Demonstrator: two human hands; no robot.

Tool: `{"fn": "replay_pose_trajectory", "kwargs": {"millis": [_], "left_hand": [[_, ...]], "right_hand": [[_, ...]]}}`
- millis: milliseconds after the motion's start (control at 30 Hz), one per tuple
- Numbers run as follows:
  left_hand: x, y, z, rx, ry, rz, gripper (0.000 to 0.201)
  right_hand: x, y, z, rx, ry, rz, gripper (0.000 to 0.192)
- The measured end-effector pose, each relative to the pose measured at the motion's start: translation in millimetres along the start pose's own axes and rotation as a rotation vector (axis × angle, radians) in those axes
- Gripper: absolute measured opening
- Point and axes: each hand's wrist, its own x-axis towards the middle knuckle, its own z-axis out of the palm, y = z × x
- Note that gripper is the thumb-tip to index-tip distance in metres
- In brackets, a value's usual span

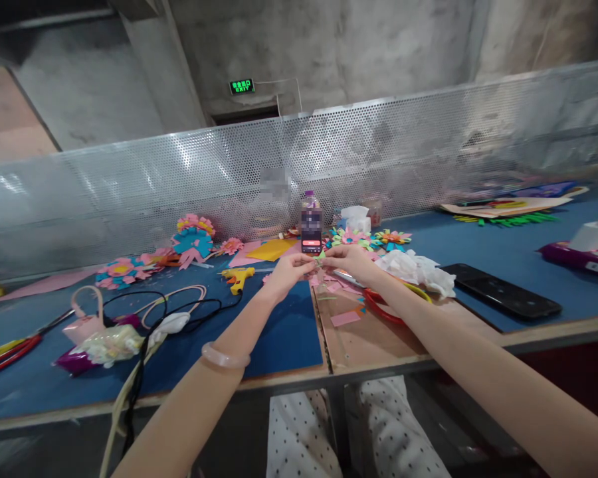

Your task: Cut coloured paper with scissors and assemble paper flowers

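Upright phone, landmark of this entry: lit screen toward the wearer, purple-capped bottle directly behind, apparently serving as a prop so the display can be read with both hands busy. Green paper piece: small, raised just in front of the upright phone, between the two hands. Left hand: thumb and fingers drawn together, pinching the piece from one side. Right hand: fingertips likewise brought together on its other side, a paired grip suited to steadying so slight a thing; its exact shape is too small and blurred to make out. Glue gun, yellow: lying left of the upright phone, cord trailing farther left, which leaves the middle free of cable. Scissors, red-handled: right of the upright phone and nearer the wearer, partly hidden by the right arm, probably kept there for easy reach. Pink paper strip: nearer the wearer than the upright phone, slightly right. Paper flowers: both sides of the upright phone, presumably set away from handling. Flat handset, black: well right of the upright phone.
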Motion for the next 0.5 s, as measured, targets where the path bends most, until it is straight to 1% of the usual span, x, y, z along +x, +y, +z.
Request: {"fn": "replay_pose_trajectory", "kwargs": {"millis": [300,400,500], "left_hand": [[0.5,-0.6,0.9,-0.040,0.021,0.016,0.021],[0.9,0.4,1.6,0.003,0.022,0.046,0.020],[1.5,1.9,1.9,0.105,0.022,0.100,0.021]], "right_hand": [[0.0,-0.2,-0.2,-0.058,0.015,-0.011,0.027],[-0.5,-1.5,0.5,-0.053,0.013,-0.028,0.027],[-1.6,-4.6,1.3,0.018,-0.013,-0.068,0.026]]}}
